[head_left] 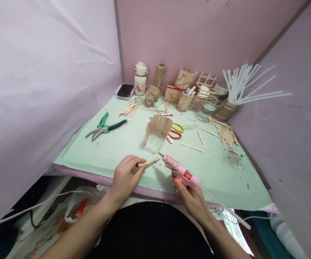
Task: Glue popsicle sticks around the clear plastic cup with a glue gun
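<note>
My left hand (128, 175) pinches one end of a flat wooden craft stick (150, 161) close to the table's front edge. In my right hand (189, 194) is a pink glue gun (181, 170), its metal nozzle at the free end of the stick; I cannot tell whether they touch. A long white glue stick (225, 207) sticks out of the gun's back, and a small red light glows on it. Just beyond my hands stands a clear plastic cup (154, 142) with craft sticks (160, 124) lining its far and left sides.
Green-handled pruning shears (103, 127) lie at left. Scissors (177, 133) and loose sticks (191, 147) are right of the cup. Along the back are a phone (124, 91), bottle (140, 81), twine ball (152, 96), stick-covered holders (184, 101) and white glue sticks (241, 86) in a container.
</note>
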Available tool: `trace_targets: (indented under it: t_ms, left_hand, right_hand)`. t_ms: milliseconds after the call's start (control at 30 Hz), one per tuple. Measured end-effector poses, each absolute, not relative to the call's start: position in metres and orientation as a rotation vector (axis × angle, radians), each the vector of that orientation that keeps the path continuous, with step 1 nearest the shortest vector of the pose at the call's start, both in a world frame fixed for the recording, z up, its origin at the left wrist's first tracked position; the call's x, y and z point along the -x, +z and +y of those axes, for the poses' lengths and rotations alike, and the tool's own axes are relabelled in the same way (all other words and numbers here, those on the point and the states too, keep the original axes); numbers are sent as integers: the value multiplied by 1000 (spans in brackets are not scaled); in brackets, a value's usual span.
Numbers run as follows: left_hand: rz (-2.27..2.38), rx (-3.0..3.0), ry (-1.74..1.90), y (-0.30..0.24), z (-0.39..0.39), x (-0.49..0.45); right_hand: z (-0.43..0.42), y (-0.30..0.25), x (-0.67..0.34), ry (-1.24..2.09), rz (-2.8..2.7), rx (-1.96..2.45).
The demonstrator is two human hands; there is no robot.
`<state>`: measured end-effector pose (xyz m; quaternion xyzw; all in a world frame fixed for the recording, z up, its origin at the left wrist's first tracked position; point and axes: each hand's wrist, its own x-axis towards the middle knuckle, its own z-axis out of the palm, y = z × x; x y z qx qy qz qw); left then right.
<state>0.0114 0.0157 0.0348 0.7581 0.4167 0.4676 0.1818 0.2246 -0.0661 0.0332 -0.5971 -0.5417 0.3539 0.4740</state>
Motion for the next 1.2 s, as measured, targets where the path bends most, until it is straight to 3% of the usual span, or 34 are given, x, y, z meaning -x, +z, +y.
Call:
trace_targets:
  t_ms: [533, 867, 1200]
  left_hand:
    - [1400, -1737, 1415, 58, 10, 7]
    - [1205, -1546, 1463, 44, 9, -29]
    - [1038, -1551, 1562, 56, 4, -50]
  right_hand:
    - [-58, 31, -230, 979, -1015, 1473]
    - [-65, 14, -213, 1127, -877, 1222]
    - [-64, 27, -209, 962, -1003, 1308]
